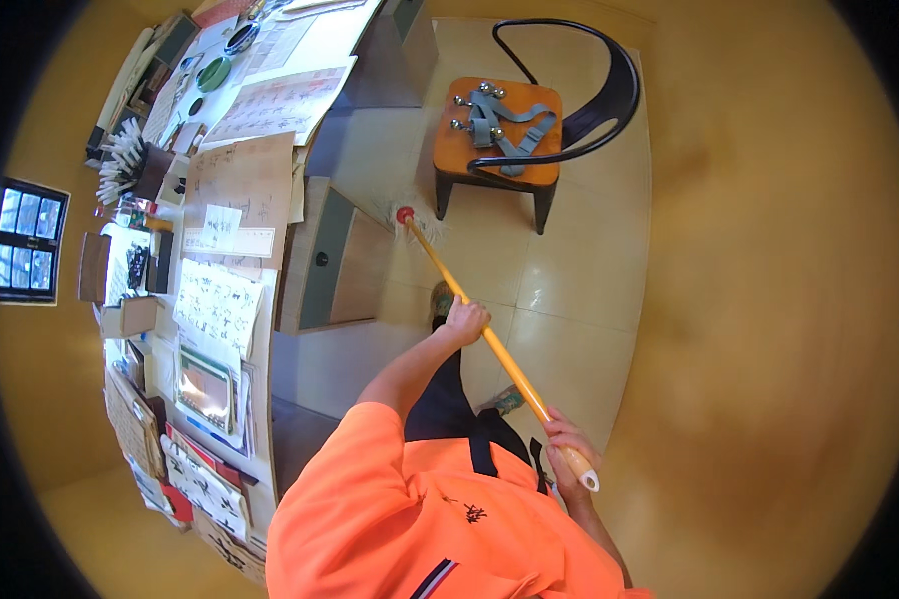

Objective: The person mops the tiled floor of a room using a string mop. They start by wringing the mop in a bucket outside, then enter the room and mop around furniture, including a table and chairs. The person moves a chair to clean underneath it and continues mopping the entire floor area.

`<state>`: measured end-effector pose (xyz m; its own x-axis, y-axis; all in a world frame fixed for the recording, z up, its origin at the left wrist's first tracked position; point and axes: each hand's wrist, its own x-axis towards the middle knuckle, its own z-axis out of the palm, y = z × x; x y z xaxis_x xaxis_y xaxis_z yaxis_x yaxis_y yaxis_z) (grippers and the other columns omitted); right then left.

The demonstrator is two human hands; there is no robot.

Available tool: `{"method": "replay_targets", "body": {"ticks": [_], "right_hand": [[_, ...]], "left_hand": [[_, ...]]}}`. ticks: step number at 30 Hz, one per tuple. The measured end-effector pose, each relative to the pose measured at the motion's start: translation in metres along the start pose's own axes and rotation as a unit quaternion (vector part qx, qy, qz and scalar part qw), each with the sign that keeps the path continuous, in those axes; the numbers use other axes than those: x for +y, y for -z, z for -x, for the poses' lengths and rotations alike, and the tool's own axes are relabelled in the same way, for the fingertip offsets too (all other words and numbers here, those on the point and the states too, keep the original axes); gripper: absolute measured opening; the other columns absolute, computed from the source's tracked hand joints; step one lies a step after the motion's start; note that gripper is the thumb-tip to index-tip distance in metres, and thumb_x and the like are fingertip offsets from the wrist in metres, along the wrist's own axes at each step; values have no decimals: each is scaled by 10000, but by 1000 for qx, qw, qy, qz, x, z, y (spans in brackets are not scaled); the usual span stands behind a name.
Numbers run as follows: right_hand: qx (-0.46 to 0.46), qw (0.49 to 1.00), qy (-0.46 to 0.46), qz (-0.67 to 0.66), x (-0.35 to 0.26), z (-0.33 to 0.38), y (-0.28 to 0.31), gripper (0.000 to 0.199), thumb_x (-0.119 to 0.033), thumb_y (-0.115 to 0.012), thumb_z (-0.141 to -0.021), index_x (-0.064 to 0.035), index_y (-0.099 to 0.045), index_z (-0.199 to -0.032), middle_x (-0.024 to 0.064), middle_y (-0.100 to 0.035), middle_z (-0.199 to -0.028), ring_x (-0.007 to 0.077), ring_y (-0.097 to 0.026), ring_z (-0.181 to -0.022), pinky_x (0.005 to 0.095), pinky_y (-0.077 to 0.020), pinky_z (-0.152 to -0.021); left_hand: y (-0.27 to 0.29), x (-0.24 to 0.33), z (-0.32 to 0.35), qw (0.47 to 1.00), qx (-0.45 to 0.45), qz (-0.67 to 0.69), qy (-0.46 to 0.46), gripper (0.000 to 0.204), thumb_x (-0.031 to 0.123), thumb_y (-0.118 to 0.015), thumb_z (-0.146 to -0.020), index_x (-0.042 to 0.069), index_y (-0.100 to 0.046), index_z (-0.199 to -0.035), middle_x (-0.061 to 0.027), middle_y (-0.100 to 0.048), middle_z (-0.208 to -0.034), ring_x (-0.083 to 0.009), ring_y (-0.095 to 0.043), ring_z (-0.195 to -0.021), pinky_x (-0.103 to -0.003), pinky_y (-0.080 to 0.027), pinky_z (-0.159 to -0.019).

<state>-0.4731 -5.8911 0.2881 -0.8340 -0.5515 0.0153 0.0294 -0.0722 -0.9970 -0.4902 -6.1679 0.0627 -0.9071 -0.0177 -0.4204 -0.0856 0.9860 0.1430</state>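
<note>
A mop with a yellow-orange handle (517,374) runs slantwise from my body down to the floor. My left hand (466,321) is wrapped round the middle of the handle. Near its pale top end, my right hand (572,454) is closed round it too. At the far end a red collar (405,215) joins pale, blurred mop strands (428,232), which spread on the tiles between the desk drawers and a chair. The undersides of my fingers are partly hidden.
Left stands a long desk (262,399) covered with papers, brushes and boxes; its drawer cabinet (335,262) reaches the floor. Ahead is an orange-seated chair (517,105) with a black curved back, carrying grey straps with metal balls (489,130). A yellow wall (759,299) rises at right.
</note>
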Motion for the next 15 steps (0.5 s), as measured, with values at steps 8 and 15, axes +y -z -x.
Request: {"method": "replay_targets", "body": {"ticks": [8,15], "right_hand": [[34,994,-42,-91,90,-161,-97,75,-12,-575,-790,-34,-570,-862,151,-584,-1041,376,-444,-1165,501,-327,-985],[-58,993,-6,-102,174,-361,-212,69,30,-575,-750,-12,-558,-803,169,-611,-992,342,-510,-1118,416,-388,-947]], "left_hand": [[18,-188,-93,984,132,118,29,92,168,-599,-713,148,-642,-792,-27,-577,-825,-235,-531,-919,-451,-399,-729],[-1,-416,-153,919,210,311,122,193,32,-673,-604,111,-568,-745,-96,-557,-834,-310,-543,-837,-402,-449,-688]]}}
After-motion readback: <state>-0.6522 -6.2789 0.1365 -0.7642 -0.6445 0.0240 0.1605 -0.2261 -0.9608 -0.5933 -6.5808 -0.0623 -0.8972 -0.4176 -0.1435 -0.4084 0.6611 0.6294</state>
